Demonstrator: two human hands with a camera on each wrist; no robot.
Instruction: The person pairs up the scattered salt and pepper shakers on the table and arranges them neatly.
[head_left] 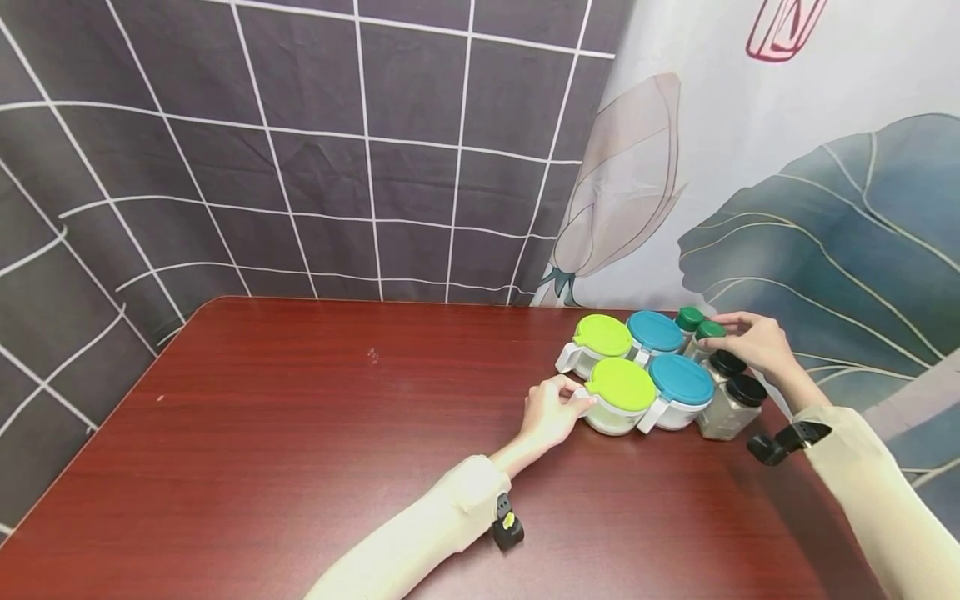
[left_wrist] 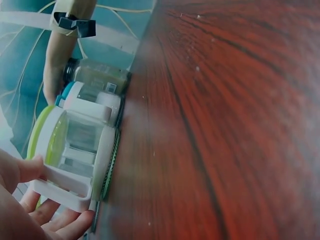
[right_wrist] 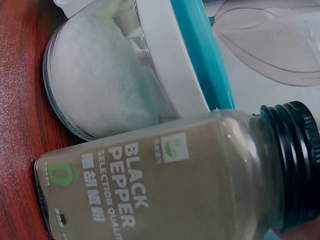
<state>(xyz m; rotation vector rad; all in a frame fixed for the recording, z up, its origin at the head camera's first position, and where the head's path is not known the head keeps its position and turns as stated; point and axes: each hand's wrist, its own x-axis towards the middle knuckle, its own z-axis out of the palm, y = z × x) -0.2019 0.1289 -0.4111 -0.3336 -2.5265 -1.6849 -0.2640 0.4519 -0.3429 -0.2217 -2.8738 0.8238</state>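
Nearest, a reddish-brown table extends to the left of a tight cluster of containers at its far right. The left hand pinches the handle of the near lime-lidded jar between thumb and fingers. To the right of this jar stand the near blue-lidded jar, holding white contents, and, just beside it, a black-capped bottle labelled BLACK PEPPER; a second black-capped bottle stands behind. Farther back, the right hand reaches in from the right, thumb and forefinger apart at the nearer green-capped bottle; whether they pinch it cannot be told. Beyond are another green-capped bottle, the far blue-lidded jar and the far lime-lidded jar. Farthest hang a grey gridded cloth, left, and a floral cloth, right.
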